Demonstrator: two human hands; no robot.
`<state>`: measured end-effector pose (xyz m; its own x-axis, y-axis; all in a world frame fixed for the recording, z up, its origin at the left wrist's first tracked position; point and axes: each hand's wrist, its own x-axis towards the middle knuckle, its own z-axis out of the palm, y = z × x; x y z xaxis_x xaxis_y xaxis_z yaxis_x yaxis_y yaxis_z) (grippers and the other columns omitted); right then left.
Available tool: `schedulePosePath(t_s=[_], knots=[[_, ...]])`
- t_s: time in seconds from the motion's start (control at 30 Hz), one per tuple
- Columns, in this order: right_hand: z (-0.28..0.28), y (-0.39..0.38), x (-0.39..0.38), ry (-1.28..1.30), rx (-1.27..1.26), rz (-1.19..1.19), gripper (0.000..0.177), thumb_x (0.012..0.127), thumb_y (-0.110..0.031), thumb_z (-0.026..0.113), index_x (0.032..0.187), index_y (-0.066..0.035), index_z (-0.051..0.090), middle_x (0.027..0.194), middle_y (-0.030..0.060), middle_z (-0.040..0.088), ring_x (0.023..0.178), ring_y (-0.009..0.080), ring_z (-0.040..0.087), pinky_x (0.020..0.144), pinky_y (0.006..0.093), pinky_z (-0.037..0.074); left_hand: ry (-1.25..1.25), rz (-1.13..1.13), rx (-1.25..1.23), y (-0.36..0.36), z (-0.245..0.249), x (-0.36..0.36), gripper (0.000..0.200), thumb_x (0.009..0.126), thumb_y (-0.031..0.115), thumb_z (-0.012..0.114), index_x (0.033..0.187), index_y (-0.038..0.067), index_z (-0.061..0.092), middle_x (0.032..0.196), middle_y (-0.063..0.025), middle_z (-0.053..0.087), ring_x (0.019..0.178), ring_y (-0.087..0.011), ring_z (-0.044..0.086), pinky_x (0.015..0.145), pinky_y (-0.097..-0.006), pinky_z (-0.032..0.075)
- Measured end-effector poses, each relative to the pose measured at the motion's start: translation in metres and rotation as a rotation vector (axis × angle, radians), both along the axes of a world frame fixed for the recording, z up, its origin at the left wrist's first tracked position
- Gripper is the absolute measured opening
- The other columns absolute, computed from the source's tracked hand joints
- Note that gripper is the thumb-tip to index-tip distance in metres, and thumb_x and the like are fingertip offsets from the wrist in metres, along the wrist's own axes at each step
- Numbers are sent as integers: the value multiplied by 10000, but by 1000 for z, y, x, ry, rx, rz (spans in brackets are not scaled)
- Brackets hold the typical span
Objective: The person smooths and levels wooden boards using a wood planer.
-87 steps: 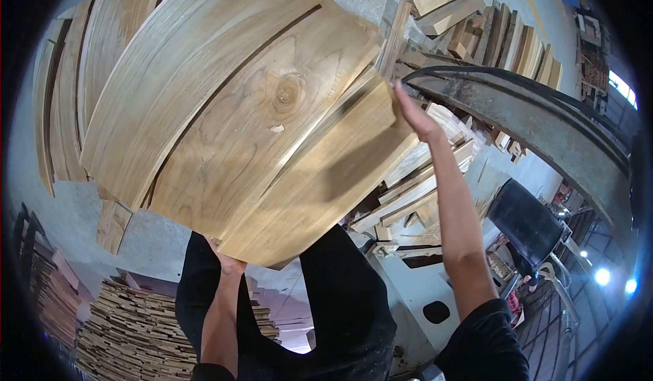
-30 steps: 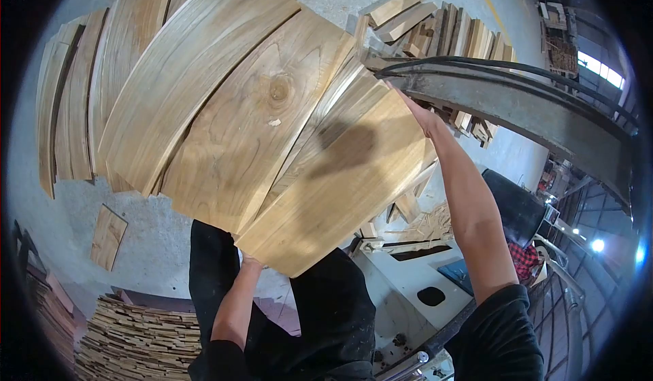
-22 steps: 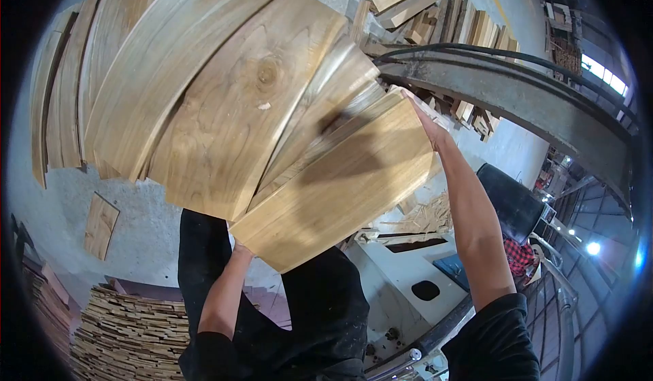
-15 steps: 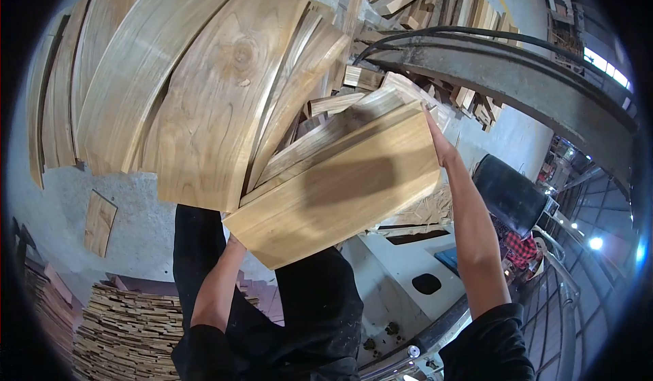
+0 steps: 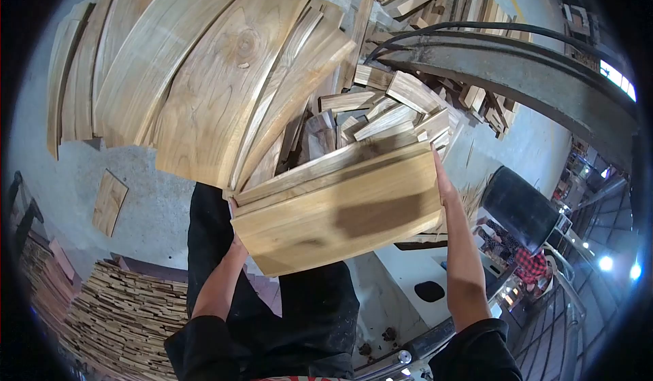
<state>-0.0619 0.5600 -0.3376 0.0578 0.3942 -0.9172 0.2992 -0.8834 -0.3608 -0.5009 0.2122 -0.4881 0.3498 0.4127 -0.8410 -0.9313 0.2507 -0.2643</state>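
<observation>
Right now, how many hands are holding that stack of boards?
2. The left hand holds the stack of boards at its left end, mostly hidden beneath; the right hand presses flat against its right end.

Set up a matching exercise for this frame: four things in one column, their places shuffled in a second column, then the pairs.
Things:
1. held boards
2. lone board
3. black drum
4. slat pile

Places:
A. stacked at the lower left of the view
B. between the left hand and the right hand
C. flat on the concrete floor, apart from the other wood
D. just right of the right forearm

Pairs: 1-B; 2-C; 3-D; 4-A
</observation>
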Motion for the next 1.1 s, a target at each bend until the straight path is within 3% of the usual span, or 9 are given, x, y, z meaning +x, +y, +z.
schedulePosePath(t_s=[0.2,0.27,0.33,0.47,0.6,0.67,0.83,1.03,1.1], knots=[[27,-28,-25,8,75,2,903,1053,-732,435,1670,-79,348,1673,84,412,1499,226,420,1235,365,332,82,62,-14,-25,9,-1,1006,939,896,403,1562,112,491,1507,-138,572,1341,-312,562,1145,-447,471],[7,-41,2,108,61,-52,898,1055,-730,430,1672,-83,344,1662,69,429,1486,227,437,1225,369,349,332,-104,119,-11,49,-3,990,949,884,407,1546,101,506,1469,-129,602,1300,-294,595,1113,-433,498],[20,-48,1,134,31,-53,901,1055,-731,429,1676,-85,333,1661,68,431,1486,227,436,1225,367,347,107,-1,95,-33,23,-12,939,979,845,419,1519,85,529,1393,-108,655,1212,-256,653,1055,-401,544],[31,-80,1,75,37,-102,857,1065,-711,427,1669,-106,358,1644,60,465,1462,228,483,1204,386,397,168,-70,88,-65,20,-21,998,977,860,374,1586,73,442,1458,-123,620,1301,-246,618,1135,-400,492],[19,-125,6,-66,179,-10,842,1073,-698,421,1662,-99,368,1636,64,475,1449,230,502,1188,390,424,67,46,71,-79,36,-27,949,978,835,442,1541,74,509,1431,-125,636,1259,-267,640,1094,-418,521],[14,-131,6,54,85,-90,833,1076,-693,420,1657,-98,376,1626,67,487,1429,228,524,1173,393,448,50,25,70,-85,31,-36,971,967,850,436,1550,76,500,1462,-135,616,1292,-284,621,1114,-438,505],[-14,-115,-21,215,-13,-88,815,1075,-683,441,1635,-90,415,1603,65,513,1408,212,538,1179,356,425,47,98,98,-95,74,-46,1024,940,891,411,1543,69,503,1484,-151,597,1321,-315,598,1131,-462,489],[-52,-48,-111,315,-269,40,816,1031,-728,493,1589,-133,503,1554,74,572,1367,230,584,1128,414,490,164,137,-99,-105,77,-56,1037,934,902,399,1532,62,509,1478,-152,598,1314,-318,598,1127,-458,492],[-76,-34,-140,293,-205,117,819,1024,-733,502,1579,-131,516,1534,73,590,1346,234,601,1119,417,498,214,168,-147,-111,67,-57,1042,932,906,394,1529,60,511,1476,-153,598,1312,-319,598,1125,-457,493]])
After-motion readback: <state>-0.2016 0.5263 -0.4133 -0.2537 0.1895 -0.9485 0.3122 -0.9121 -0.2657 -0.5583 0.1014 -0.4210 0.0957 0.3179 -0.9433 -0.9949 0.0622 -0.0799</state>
